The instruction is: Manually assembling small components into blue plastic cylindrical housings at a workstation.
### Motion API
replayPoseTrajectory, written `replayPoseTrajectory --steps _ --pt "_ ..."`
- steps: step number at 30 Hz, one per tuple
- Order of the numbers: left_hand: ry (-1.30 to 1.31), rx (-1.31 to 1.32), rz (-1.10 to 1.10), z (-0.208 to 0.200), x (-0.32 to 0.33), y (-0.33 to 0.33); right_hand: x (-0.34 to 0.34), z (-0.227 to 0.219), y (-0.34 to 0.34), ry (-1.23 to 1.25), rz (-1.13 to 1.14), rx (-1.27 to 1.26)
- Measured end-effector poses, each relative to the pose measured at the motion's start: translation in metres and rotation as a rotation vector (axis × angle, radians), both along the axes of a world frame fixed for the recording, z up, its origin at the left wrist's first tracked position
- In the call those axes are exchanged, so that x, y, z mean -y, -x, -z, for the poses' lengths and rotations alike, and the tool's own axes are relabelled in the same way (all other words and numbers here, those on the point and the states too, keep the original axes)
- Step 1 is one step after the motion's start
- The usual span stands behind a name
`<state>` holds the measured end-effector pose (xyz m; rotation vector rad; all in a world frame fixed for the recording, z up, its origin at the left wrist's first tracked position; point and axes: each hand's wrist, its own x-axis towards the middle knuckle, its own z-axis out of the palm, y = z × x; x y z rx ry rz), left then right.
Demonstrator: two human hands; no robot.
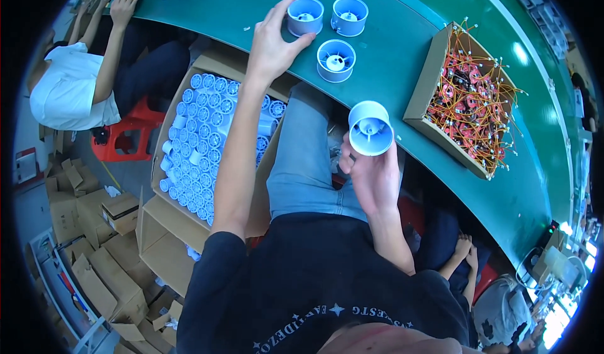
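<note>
My left hand point(274, 47) reaches over the green table's near edge, its thumb and fingers placed around a pale blue-white round plastic housing point(306, 17) that stands on the tabletop. Beside that one stand two more housings of the same kind, one to the right point(350, 17) and one nearer me point(336, 61). Each has an upright open rim with ribs and a hub inside. In my right hand point(375, 181) another plastic housing point(370, 128) is held up at the table edge, its open end tilted toward me; the fingers behind it are partly hidden.
On the right of the green table point(402, 65) stands a cardboard box point(434, 127) of red parts with orange wires. A large carton point(160, 184) full of similar housings sits at my left. A person in white point(75, 90) works farther left, near a red stool point(129, 134).
</note>
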<state>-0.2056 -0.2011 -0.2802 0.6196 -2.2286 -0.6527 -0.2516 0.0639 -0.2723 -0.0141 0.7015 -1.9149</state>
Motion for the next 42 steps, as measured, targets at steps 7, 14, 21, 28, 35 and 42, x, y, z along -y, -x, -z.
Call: replayPoseTrajectory --steps 7,14,21,28,35,42 --pt "-0.107 -0.278 -0.043 0.005 -0.035 -0.012 -0.054 0.04 0.008 -0.186 -0.09 -0.052" --pt "-0.032 -0.014 -0.027 -0.004 -0.101 0.0 -0.067 0.045 0.005 -0.279 -0.147 0.002" --pt "-0.23 -0.126 0.296 -0.037 -0.131 -0.036 -0.045 0.003 0.012 -0.135 -0.142 -0.199" --pt "-0.3 -0.148 0.379 -0.045 -0.154 -0.069 -0.036 -0.007 0.014 -0.306 -0.018 -0.44" --pt "-0.52 -0.168 0.385 -0.044 -0.165 -0.079 -0.032 -0.006 0.002 -0.401 0.049 -0.443" --pt "-0.597 -0.158 0.382 -0.049 -0.167 -0.079 -0.028 -0.017 -0.001 -0.57 0.026 -0.264"
